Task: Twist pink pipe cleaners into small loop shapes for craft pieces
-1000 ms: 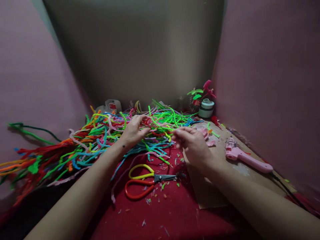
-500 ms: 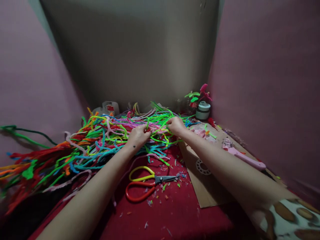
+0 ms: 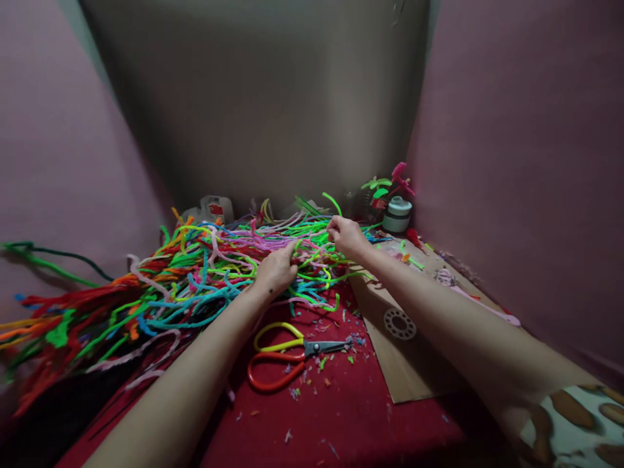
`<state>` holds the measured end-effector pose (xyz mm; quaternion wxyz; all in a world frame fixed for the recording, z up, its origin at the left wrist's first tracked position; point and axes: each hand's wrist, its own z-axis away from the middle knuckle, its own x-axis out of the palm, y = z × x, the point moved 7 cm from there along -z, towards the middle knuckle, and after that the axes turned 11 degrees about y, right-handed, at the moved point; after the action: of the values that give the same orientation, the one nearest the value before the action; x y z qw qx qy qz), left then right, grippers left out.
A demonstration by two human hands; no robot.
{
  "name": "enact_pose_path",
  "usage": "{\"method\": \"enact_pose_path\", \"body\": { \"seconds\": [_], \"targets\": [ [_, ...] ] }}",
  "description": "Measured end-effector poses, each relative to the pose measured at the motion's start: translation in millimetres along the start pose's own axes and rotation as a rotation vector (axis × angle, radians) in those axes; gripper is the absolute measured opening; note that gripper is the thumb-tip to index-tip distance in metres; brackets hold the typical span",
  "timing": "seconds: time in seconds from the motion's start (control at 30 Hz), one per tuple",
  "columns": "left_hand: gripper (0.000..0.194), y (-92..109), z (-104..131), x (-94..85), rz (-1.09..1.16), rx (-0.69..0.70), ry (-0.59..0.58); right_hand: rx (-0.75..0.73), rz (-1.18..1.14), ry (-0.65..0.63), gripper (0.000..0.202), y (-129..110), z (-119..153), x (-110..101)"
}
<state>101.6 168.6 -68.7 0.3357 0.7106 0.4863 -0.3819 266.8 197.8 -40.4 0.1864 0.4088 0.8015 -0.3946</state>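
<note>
A big heap of fuzzy coloured stems [image 3: 195,286] covers the back and left of the red cloth [image 3: 312,422]. Over the middle of the heap is my left hand [image 3: 276,270], its fingers closed around a green stem whose tip shows at the fingertips. My right hand [image 3: 345,235], farther back and to the right, is pinched on a bright green stem [image 3: 332,202] that sticks up behind the fingers. Scissors [image 3: 314,349] with one yellow and one red handle lie in front of the hands, blades to the right.
Brown cardboard [image 3: 390,364] with a white ring [image 3: 400,324] lies under my right forearm. A pink tool [image 3: 487,309] lies farther right. A pale jar [image 3: 397,214] and fuzzy flowers [image 3: 380,185] stand at the back. Scraps lie around the scissors.
My right hand has risen slightly, and a green stem now stands up behind it. My left hand has shifted a little right and nearer to me.
</note>
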Motion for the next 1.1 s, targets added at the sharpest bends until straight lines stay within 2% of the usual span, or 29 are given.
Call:
{"method": "enact_pose_path", "body": {
  "seconds": [0.2,0.3,0.37,0.43,0.5,0.6,0.67,0.73,0.77,0.8,0.83,0.9,1.1],
  "targets": [
    [0.069,-7,-2,5.7,-0.040,-0.015,-0.039,-0.089,-0.050,-0.018,0.017,-9,1,-18],
    [0.061,-11,-7,12.6,-0.058,-0.045,-0.073,-0.184,-0.089,-0.046,0.013,-19,2,-26],
    [0.052,-14,-9,16.5,-0.063,-0.063,-0.083,-0.232,-0.199,-0.001,0.012,-27,-2,-38],
    [0.047,-16,-10,19.5,-0.068,-0.073,-0.095,-0.141,-0.404,0.164,0.010,-25,-12,-61],
    [0.045,-15,-8,20.8,-0.072,-0.078,-0.101,0.057,-0.711,0.332,0.009,-13,-22,-85],
    [0.045,-13,-4,20.5,-0.080,-0.083,-0.102,0.307,-1.080,0.443,0.006,7,-30,-106],
    [0.044,-12,-2,19.7,-0.086,-0.088,-0.098,0.430,-1.123,0.478,0.005,21,-27,-116],
    [0.044,-11,-2,19.0,-0.091,-0.091,-0.093,0.536,-1.020,0.494,0.006,37,-15,-121],
    [0.043,-11,-2,18.8,-0.093,-0.091,-0.092,0.591,-0.924,0.487,0.009,46,-7,-121],
    [0.043,-10,-2,18.7,-0.095,-0.090,-0.091,0.641,-0.815,0.402,0.010,53,1,-117],
    [0.043,-10,-2,18.5,-0.097,-0.090,-0.090,0.714,-0.702,0.242,0.012,60,10,-107],
    [0.043,-10,-2,17.9,-0.099,-0.089,-0.089,0.806,-0.618,0.111,0.016,74,27,-96],
    [0.044,-7,-1,15.9,-0.091,-0.071,-0.094,0.936,-0.486,0.004,0.022,104,52,-81]
  ]
}}
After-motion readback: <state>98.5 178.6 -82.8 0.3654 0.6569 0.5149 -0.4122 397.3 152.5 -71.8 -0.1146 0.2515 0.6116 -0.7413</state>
